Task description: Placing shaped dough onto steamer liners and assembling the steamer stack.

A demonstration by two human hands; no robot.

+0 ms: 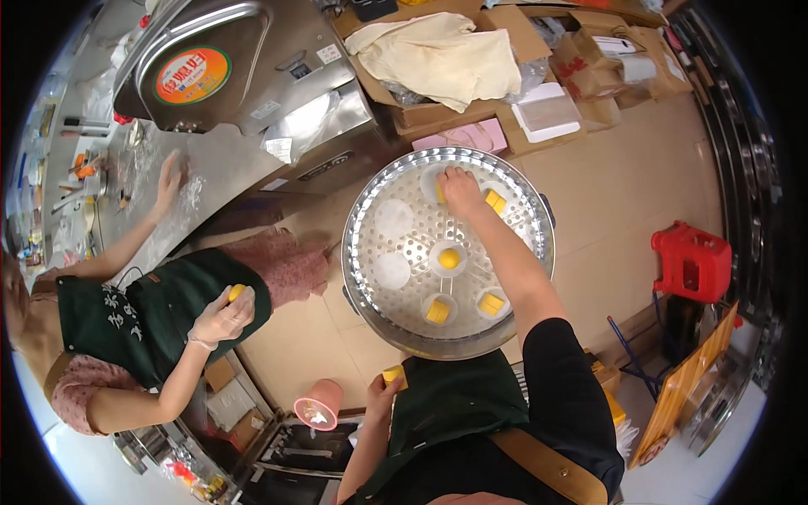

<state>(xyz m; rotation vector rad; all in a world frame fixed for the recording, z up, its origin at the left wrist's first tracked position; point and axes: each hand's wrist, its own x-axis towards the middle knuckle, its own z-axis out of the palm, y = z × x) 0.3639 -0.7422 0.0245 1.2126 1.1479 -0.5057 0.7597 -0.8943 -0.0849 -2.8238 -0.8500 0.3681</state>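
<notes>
A round metal steamer tray point(364, 307) with a perforated floor stands in front of me, lined with several white paper rounds point(393, 271). Over its far paper round, my right hand point(459, 192) has its fingers closed on a yellow dough piece point(439, 193), which they partly cover. Low at my left side, near my apron, my left hand point(382, 394) grips another yellow dough piece point(394, 376). On other papers sit block-shaped yellow pieces, such as the one at the near side point(438, 311), and a yellow ball point(449, 258) in the middle. Two papers at left are bare.
At left, a co-worker in a green apron point(151, 311) holds a yellow ball point(236, 292) in a gloved hand. A metal machine point(210, 67) and worktop stand behind. Cardboard boxes point(539, 50) are beyond the tray, a red jug point(692, 261) at right, a pink bin point(320, 404) near left.
</notes>
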